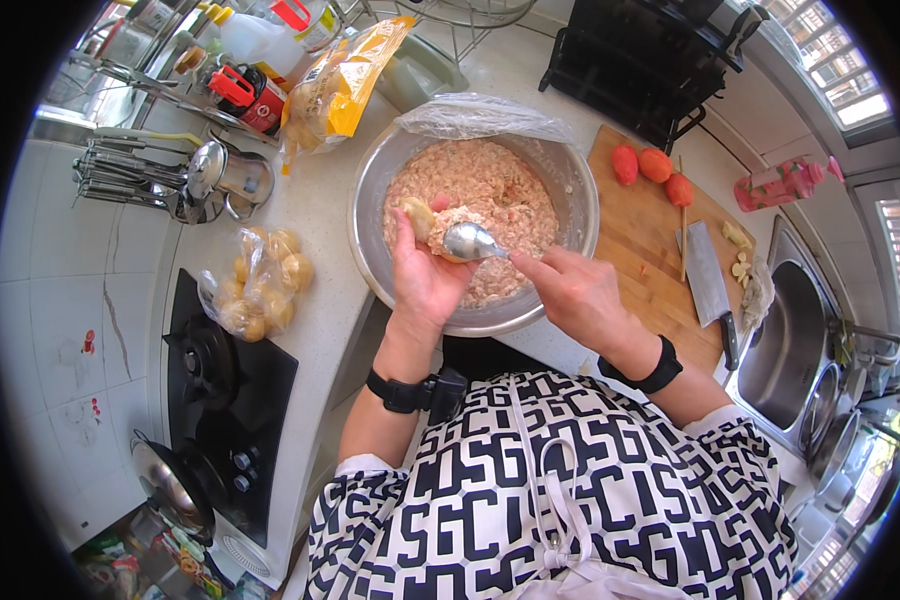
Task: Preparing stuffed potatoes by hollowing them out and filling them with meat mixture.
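My left hand (429, 289) cups a yellow, split-open puff (418, 217), likely fried tofu, over a large steel bowl (361, 247). In my right hand (576, 296) is a metal spoon (470, 241), its bowl pressed against the pinkish filling at the puff's opening. Minced meat mixture (472, 172) covers the inside of the bowl. Clear plastic film (487, 118) is bunched over the bowl's far rim. Left of the bowl, a clear bag (259, 281) of round yellow puffs rests by the stove's edge.
Right of the bowl, a wooden cutting board (630, 240) bears three tomatoes (655, 165), a cleaver (703, 270), a thin stick (682, 247) and garlic cloves (741, 268). A sink (784, 337) lies beyond. At left are a gas stove (270, 397) and a yellow packet (352, 82).
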`<state>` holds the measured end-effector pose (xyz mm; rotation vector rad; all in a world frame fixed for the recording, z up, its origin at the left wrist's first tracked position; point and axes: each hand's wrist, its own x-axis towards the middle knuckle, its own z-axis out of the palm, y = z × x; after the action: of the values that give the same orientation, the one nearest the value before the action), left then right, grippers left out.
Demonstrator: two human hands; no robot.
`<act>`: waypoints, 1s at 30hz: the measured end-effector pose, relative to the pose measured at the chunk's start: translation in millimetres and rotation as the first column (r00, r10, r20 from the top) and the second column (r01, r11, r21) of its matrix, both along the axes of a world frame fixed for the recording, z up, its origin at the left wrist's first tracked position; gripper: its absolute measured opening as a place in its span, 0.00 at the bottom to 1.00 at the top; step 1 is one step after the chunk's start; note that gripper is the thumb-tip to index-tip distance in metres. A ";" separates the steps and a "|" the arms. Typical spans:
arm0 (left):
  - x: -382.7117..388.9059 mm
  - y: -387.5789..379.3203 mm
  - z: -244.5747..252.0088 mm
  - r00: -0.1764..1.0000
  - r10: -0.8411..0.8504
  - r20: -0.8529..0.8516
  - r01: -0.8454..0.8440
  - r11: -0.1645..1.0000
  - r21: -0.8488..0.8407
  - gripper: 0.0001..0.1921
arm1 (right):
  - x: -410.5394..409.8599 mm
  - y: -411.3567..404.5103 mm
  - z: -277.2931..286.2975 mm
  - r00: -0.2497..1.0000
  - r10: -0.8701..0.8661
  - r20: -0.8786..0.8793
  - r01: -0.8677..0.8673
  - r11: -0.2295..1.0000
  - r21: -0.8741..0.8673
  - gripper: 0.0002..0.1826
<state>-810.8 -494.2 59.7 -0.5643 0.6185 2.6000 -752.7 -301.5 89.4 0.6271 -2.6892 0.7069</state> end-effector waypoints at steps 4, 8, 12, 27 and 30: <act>0.6 0.3 -1.2 1.000 0.003 -0.025 -0.003 1.000 -0.010 0.29 | -1.7 1.7 9.4 0.996 0.014 0.091 -0.011 0.999 -0.033 0.19; -2.1 -5.8 3.4 0.997 -0.003 -0.078 -0.001 0.999 -0.049 0.29 | -6.3 10.4 27.3 0.985 -0.028 0.170 0.074 0.960 -0.269 0.15; -2.9 -6.9 4.2 0.993 -0.039 -0.114 0.032 0.997 -0.070 0.29 | -12.7 19.6 23.4 0.978 -0.003 0.211 0.068 0.952 -0.299 0.13; -1.6 -3.9 -0.4 0.990 -0.083 -0.118 0.091 0.994 0.063 0.28 | 1.8 8.0 20.6 0.953 -0.008 0.303 0.149 0.883 -0.445 0.11; -1.2 -3.0 0.5 0.994 -0.056 -0.091 0.063 0.995 0.082 0.28 | 5.2 3.0 20.4 0.931 0.054 0.361 0.103 0.910 -0.402 0.13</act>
<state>-812.1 -497.2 60.2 -0.3994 0.5411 2.5924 -747.5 -298.5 109.7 0.3762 -2.7164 1.4675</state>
